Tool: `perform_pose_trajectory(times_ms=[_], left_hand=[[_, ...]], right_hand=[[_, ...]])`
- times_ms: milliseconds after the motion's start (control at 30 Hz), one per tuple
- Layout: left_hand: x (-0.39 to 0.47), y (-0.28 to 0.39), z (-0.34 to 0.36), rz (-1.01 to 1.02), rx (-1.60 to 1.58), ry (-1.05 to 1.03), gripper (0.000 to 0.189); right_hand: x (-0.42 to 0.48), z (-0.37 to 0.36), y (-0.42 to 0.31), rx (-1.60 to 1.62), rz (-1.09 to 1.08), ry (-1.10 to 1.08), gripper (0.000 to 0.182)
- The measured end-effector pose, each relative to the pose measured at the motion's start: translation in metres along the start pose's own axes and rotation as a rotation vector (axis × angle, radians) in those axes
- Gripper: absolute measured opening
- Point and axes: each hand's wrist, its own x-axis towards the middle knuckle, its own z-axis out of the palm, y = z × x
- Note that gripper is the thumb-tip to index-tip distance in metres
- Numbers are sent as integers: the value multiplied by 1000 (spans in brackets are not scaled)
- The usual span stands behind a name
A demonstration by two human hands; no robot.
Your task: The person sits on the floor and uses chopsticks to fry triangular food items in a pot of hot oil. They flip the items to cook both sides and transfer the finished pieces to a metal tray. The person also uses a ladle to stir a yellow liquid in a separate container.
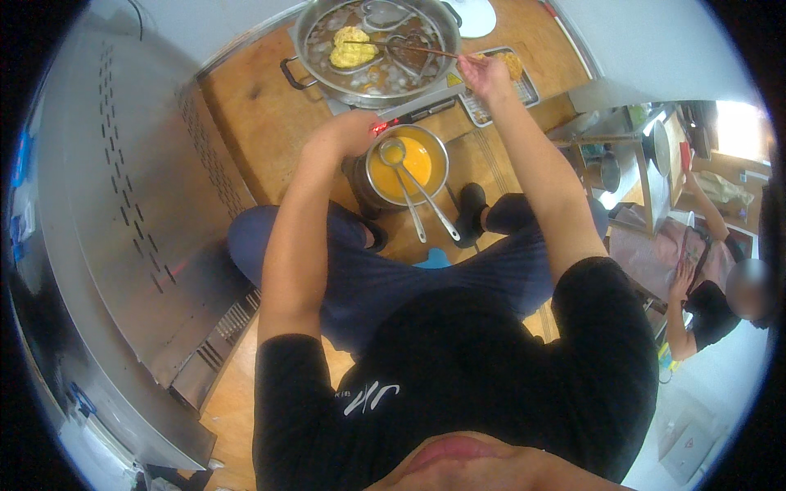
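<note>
My right hand (485, 77) grips long brown chopsticks (424, 50) that reach left across a wide steel pan (451, 67). Their tips touch a yellow puffed piece of food (355, 49), which lies in the bubbling brown liquid. Heart-shaped metal rings (393, 52) sit in the pan as well. My left hand (350, 132) is at the front edge of the cooker (424, 101), beside its red lit display (381, 127); its fingertips are hard to make out. Just below stands a steel pot (443, 166) of yellow-orange liquid, with two ladles (424, 196) leaning in it.
A wire-racked metal tray (528, 92) holding golden fried food (511, 64) lies right of the pan. A white round lid or plate (476, 18) is behind it. Slotted steel panelling (153, 184) rises at left. Another person (706, 307) works by shelving (638, 178) at right.
</note>
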Motion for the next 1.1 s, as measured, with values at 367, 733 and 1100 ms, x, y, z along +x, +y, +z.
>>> perform_pose_trajectory(times_ms=[367,733,1100], left_hand=[[0,7,0,-49,58,-47,28],[-5,3,3,8,36,-5,26],[-11,7,2,20,50,2,27]], right_hand=[[-46,10,19,30,-110,-1,28],[-42,-1,20,227,-37,49,32],[-89,16,37,46,-140,14,27]])
